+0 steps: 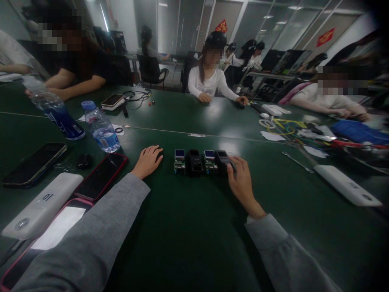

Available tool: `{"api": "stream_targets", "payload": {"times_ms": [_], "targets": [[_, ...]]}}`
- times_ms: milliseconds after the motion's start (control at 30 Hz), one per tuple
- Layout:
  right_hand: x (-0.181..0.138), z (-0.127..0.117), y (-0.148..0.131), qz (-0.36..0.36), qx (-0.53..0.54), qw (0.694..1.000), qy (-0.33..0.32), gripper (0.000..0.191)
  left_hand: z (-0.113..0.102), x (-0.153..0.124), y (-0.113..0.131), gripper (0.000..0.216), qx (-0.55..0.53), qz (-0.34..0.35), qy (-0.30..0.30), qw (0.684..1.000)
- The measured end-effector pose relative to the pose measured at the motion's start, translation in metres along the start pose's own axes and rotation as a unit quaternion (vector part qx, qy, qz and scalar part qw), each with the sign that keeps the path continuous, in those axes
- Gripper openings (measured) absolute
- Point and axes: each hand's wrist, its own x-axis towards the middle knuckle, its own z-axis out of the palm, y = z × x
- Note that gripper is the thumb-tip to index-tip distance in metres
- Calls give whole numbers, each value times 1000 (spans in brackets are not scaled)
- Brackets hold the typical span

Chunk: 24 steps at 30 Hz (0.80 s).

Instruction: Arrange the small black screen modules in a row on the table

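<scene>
Four small items stand side by side in a row on the green table (188, 227). From the left they are a circuit board with a small screen (179, 163), a black plastic case (194, 160), a second circuit board with a screen (210, 161) and a second black case (222, 158). My right hand (241, 178) rests at the right end, thumb and fingertips against the second case's right edge, fingers fairly straight. Left of the row, my left hand (148, 161) lies flat on the table, fingers spread, touching none of the items.
At the left are two bottles (105, 136), phones (101, 176) and a white power bank (44, 205). On the right lie tangled cables (285, 125), a metal tool (298, 162) and another white power bank (346, 184). Other people (211, 81) sit across the table.
</scene>
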Motion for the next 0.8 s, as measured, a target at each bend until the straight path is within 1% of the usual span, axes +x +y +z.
{"api": "stream_targets", "payload": {"times_ms": [300, 433, 567, 800], "targets": [[0, -2, -3, -3, -6, 1000, -22, 53, -2, 0, 0, 47, -7, 1, -5, 1000], [-2, -3, -7, -1, -11, 999, -45, 55, -1, 0, -1, 47, -7, 3, -1, 1000], [-3, -4, -10, -1, -12, 998, -66, 53, 1, 0, -3, 47, -15, 8, -1, 1000], [-5, 0, -7, -4, -3, 995, -101, 56, 3, 0, -4, 47, -16, 1, 0, 1000]]}}
